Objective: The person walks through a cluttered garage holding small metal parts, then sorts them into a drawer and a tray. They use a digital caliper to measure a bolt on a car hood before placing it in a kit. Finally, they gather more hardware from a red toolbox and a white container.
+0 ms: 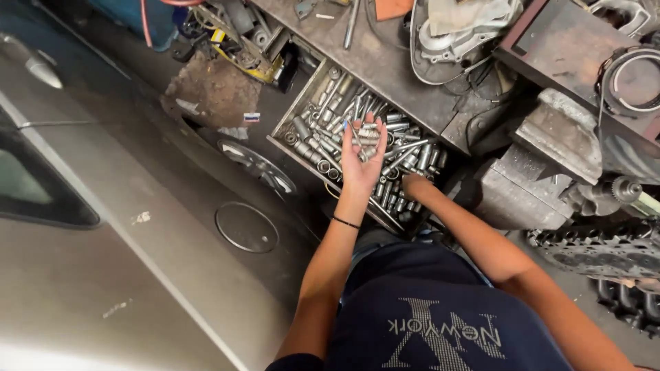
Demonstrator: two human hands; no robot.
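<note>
Head view, looking straight down: my left hand (362, 156) is raised palm-up near the middle of the frame, fingers loosely cupped around a small heap of metal sockets (368, 135) lying in the palm. It hovers over an open drawer (292, 118) crammed with more loose sockets and extension bars, just above centre. My right hand (415, 185) reaches down into the lower right corner of that drawer among the sockets; whether it is clenched on anything I cannot tell, since the fingers are buried and blurred. A thin black band circles my left wrist. Along the left of the frame runs a grey car body (137, 227) with its round fuel flap (246, 227). A cluttered workbench (385, 62) fills the upper right, with a heavy vise (543, 165) at the right.
</note>
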